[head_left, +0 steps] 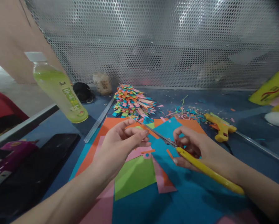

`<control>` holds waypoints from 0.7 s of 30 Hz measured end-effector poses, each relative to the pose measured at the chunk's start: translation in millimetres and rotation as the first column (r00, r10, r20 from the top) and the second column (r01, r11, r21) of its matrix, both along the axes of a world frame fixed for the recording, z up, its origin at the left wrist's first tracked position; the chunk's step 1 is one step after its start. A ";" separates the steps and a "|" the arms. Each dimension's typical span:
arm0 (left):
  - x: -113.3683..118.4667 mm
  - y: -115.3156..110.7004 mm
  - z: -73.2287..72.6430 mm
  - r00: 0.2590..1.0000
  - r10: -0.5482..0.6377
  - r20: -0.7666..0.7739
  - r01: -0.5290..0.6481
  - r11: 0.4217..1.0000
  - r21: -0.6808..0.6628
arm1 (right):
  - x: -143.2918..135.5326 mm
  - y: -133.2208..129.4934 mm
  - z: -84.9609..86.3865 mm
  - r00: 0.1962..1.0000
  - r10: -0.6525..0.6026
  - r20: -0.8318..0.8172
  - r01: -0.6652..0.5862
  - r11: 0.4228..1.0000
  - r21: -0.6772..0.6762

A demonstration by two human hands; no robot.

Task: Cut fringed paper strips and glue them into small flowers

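My right hand [192, 147] is closed around yellow-handled scissors [197, 163], whose metal blades point up and left toward my other hand. The fingers of my left hand [127, 140] are pinched together beside the blade tips; what they hold, if anything, is too small to tell. Beneath both hands lie coloured sheets: a green sheet [136, 177], a blue sheet [139, 205], pink and orange ones. Small orange strips [148, 151] and a pink piece with a hole rest near the green sheet's upper edge.
A layered paper-strip cone [130, 101] stands behind the sheets, with paper scraps [186, 112] to its right. A yellow glue gun [221, 127] lies farther right. At left are a drink bottle [60, 88], a clear ruler [99, 121] and a black object [53, 161]. Perforated metal [153, 40] rises behind.
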State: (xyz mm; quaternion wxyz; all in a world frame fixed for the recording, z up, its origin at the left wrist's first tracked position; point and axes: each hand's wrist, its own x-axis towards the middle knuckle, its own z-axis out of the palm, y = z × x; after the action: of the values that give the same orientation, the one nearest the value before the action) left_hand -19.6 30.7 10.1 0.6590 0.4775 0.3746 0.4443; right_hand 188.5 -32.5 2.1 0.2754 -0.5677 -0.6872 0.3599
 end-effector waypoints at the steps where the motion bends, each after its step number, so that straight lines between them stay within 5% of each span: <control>1: 0.0 0.5 0.1 1.000 0.003 0.003 -0.003 1.000 -0.006 | -0.9 -0.2 0.6 1.000 0.001 -0.013 -0.001 1.000 -0.002; 12: 2.0 2.8 -1.1 1.000 -0.022 0.000 0.022 1.000 -0.002 | -5.0 -1.3 4.4 0.997 -0.042 -0.067 0.046 0.997 0.063; 21: 1.0 3.9 3.1 0.992 0.120 0.048 -0.125 0.986 0.110 | 4.6 0.5 1.5 0.990 0.010 -0.141 -0.017 0.998 -0.054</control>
State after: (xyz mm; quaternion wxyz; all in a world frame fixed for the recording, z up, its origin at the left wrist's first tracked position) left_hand -18.6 34.6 13.2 0.6099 0.4807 0.3637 0.5144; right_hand 193.1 -32.0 3.6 0.3048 -0.5438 -0.6597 0.4197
